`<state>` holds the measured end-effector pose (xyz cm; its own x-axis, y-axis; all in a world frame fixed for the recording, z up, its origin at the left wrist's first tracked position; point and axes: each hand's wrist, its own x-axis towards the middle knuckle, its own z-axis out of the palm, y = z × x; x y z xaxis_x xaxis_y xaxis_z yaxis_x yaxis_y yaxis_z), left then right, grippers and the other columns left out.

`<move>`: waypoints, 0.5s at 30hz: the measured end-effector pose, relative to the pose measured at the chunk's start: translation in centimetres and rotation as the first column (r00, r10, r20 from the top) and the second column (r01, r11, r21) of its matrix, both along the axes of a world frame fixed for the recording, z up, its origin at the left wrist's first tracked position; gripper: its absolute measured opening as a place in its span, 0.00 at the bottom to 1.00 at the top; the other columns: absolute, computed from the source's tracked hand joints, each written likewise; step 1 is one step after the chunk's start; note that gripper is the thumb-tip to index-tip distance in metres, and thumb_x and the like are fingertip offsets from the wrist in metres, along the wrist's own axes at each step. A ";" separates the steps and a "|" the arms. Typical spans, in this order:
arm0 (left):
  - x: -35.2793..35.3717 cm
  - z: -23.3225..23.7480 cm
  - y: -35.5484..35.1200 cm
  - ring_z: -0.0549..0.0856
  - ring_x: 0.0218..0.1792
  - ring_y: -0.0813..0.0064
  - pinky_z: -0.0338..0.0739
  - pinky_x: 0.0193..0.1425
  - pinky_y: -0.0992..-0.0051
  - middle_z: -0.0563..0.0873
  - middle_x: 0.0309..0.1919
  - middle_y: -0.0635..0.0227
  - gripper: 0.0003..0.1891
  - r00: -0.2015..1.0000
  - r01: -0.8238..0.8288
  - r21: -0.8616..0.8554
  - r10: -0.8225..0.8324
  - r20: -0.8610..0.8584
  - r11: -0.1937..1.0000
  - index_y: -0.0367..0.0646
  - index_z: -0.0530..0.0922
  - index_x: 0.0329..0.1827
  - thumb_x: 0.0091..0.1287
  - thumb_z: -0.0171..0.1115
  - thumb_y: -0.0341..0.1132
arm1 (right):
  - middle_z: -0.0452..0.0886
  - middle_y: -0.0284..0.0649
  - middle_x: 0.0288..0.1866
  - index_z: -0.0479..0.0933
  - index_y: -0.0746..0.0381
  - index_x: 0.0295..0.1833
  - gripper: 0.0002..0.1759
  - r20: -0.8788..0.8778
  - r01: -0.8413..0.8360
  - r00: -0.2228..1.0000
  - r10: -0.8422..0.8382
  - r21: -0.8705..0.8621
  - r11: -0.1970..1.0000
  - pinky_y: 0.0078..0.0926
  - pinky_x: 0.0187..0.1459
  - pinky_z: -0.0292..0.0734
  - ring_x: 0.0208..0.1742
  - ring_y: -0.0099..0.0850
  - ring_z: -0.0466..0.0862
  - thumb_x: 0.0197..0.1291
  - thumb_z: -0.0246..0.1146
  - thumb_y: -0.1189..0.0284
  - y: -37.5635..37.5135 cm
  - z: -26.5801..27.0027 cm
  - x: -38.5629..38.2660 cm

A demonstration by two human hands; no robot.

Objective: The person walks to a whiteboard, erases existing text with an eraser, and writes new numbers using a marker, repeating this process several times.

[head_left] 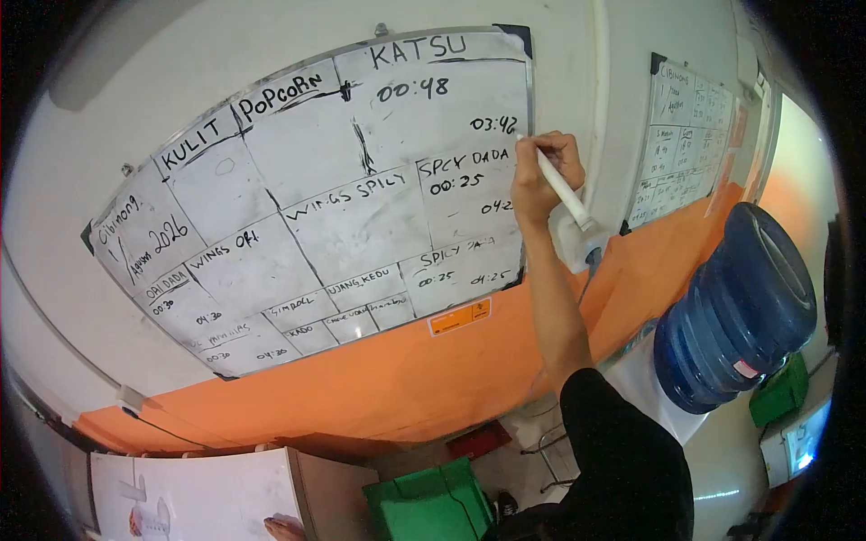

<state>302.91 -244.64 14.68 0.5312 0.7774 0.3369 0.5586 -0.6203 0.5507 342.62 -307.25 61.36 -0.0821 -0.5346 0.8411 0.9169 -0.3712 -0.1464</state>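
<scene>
My right hand (pixel 547 173) is closed around a white marker (pixel 563 189), its tip at the right side of a framed whiteboard (pixel 352 221). The tip is beside the handwritten time "03:42" in the KATSU box, whose last digit is close to my fingers. Black handwriting and ruled lines divide the board into labelled boxes, such as KULIT, POPCORN and WINGS SPICY. My forearm covers part of the board's right edge. At the bottom edge, what looks like part of my left hand (pixel 285 527) shows over a white cabinet-like unit (pixel 216 487); its fingers cannot be made out.
A blue water gallon bottle (pixel 735 311) stands on a white dispenser to the right. A second whiteboard (pixel 678 140) hangs farther right. Below are a green crate (pixel 428 505) and a metal-legged stool (pixel 552 451). An orange label (pixel 460 317) is on the wall under the board.
</scene>
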 end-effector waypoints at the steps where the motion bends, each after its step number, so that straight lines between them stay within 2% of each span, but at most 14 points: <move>1: 0.0 0.5 -0.3 0.79 0.49 0.46 0.74 0.60 0.55 0.80 0.46 0.43 0.19 1.000 0.009 -0.031 -0.008 0.002 0.999 0.30 0.76 0.53 0.72 0.53 0.39 | 0.74 0.33 0.25 0.72 0.66 0.31 0.07 0.007 -0.011 1.000 0.011 0.037 0.999 0.15 0.26 0.67 0.24 0.16 0.70 0.55 0.63 0.86 0.4 0.5 -0.2; 2: 0.0 0.7 -0.4 0.82 0.44 0.46 0.77 0.57 0.54 0.83 0.41 0.44 0.17 1.000 0.017 -0.060 -0.017 0.005 0.998 0.32 0.79 0.49 0.70 0.56 0.40 | 0.74 0.33 0.25 0.72 0.66 0.31 0.07 0.015 -0.023 1.000 0.022 0.075 0.997 0.15 0.26 0.66 0.23 0.16 0.69 0.55 0.62 0.87 0.6 0.8 -0.3; 3: 0.2 0.0 0.1 0.82 0.44 0.46 0.77 0.57 0.54 0.83 0.41 0.44 0.17 1.000 0.016 -0.058 -0.015 0.008 0.998 0.32 0.79 0.49 0.70 0.56 0.40 | 0.74 0.33 0.25 0.72 0.66 0.31 0.07 0.018 -0.025 1.000 0.024 0.077 0.997 0.15 0.26 0.66 0.23 0.16 0.69 0.55 0.62 0.87 0.5 0.7 0.1; 5: 0.0 -4.4 3.6 0.83 0.48 0.47 0.76 0.62 0.52 0.84 0.45 0.45 0.22 0.994 -0.045 -0.030 0.048 0.100 0.999 0.34 0.80 0.52 0.66 0.62 0.46 | 0.73 0.32 0.25 0.72 0.64 0.33 0.06 0.022 -0.095 0.995 0.093 0.127 0.987 0.16 0.23 0.65 0.20 0.18 0.67 0.56 0.62 0.84 -0.6 0.2 1.3; 6: 0.7 -3.8 3.4 0.83 0.48 0.47 0.76 0.62 0.52 0.84 0.45 0.45 0.22 0.994 -0.043 -0.029 0.046 0.099 0.999 0.34 0.80 0.52 0.66 0.62 0.46 | 0.73 0.32 0.25 0.72 0.64 0.33 0.06 0.021 -0.092 0.996 0.090 0.128 0.987 0.16 0.23 0.65 0.20 0.18 0.67 0.56 0.62 0.84 -1.1 0.0 0.7; 8: 1.2 -3.5 2.3 0.69 0.70 0.46 0.64 0.74 0.59 0.69 0.69 0.40 0.25 0.997 -0.071 0.054 0.073 -0.032 0.996 0.25 0.66 0.69 0.78 0.44 0.39 | 0.73 0.33 0.27 0.71 0.63 0.36 0.06 0.087 -0.456 0.890 0.448 0.224 0.861 0.18 0.21 0.64 0.21 0.19 0.68 0.57 0.63 0.79 -1.6 -0.5 -1.5; 10: 1.2 -7.5 5.2 0.75 0.61 0.44 0.69 0.68 0.58 0.74 0.62 0.39 0.21 0.999 -0.022 0.168 0.027 -0.024 0.986 0.24 0.68 0.64 0.78 0.42 0.35 | 0.71 0.32 0.28 0.70 0.62 0.37 0.05 0.075 -0.431 0.896 0.437 0.378 0.819 0.16 0.22 0.62 0.23 0.18 0.68 0.59 0.61 0.77 -0.1 -2.5 -4.9; 11: 2.2 -4.7 3.1 0.73 0.64 0.47 0.66 0.72 0.58 0.72 0.65 0.42 0.23 0.992 -0.049 -0.118 0.062 0.109 0.992 0.28 0.68 0.66 0.80 0.41 0.39 | 0.70 0.32 0.28 0.70 0.62 0.38 0.05 0.057 -0.521 0.841 0.537 0.348 0.779 0.13 0.24 0.62 0.26 0.17 0.69 0.60 0.61 0.78 0.9 -4.4 -7.0; 12: 2.3 -4.0 2.4 0.74 0.65 0.51 0.66 0.71 0.60 0.74 0.65 0.45 0.23 0.976 -0.039 -0.240 0.089 0.200 0.970 0.29 0.68 0.67 0.78 0.44 0.39 | 0.71 0.33 0.28 0.70 0.62 0.39 0.06 -0.048 -0.534 0.828 0.559 0.239 0.811 0.13 0.24 0.63 0.26 0.18 0.69 0.63 0.62 0.76 3.0 -7.5 -8.7; 13: 2.4 -3.1 1.6 0.75 0.65 0.54 0.67 0.71 0.61 0.75 0.64 0.47 0.23 0.947 -0.022 -0.355 0.133 0.293 0.934 0.30 0.69 0.68 0.77 0.46 0.39 | 0.71 0.33 0.29 0.71 0.62 0.40 0.07 -0.152 -0.544 0.816 0.558 0.122 0.830 0.13 0.24 0.64 0.26 0.18 0.70 0.65 0.63 0.73 4.9 -10.5 -10.5; 14: 2.4 -2.3 0.8 0.76 0.65 0.57 0.67 0.71 0.63 0.77 0.64 0.50 0.24 0.906 0.001 -0.457 0.193 0.377 0.889 0.32 0.70 0.68 0.76 0.48 0.38 | 0.72 0.34 0.29 0.71 0.62 0.41 0.08 -0.240 -0.630 0.733 0.637 0.117 0.768 0.13 0.24 0.65 0.26 0.18 0.70 0.66 0.63 0.72 8.4 -12.4 -13.0; 15: 2.6 0.2 -1.7 0.80 0.59 0.62 0.72 0.66 0.67 0.80 0.58 0.53 0.20 0.794 -0.058 -0.442 0.310 0.523 0.895 0.31 0.73 0.63 0.73 0.53 0.34 | 0.73 0.35 0.30 0.72 0.63 0.41 0.09 -0.331 -0.701 0.638 0.696 0.125 0.702 0.13 0.24 0.66 0.26 0.18 0.71 0.67 0.63 0.70 11.8 -14.3 -15.4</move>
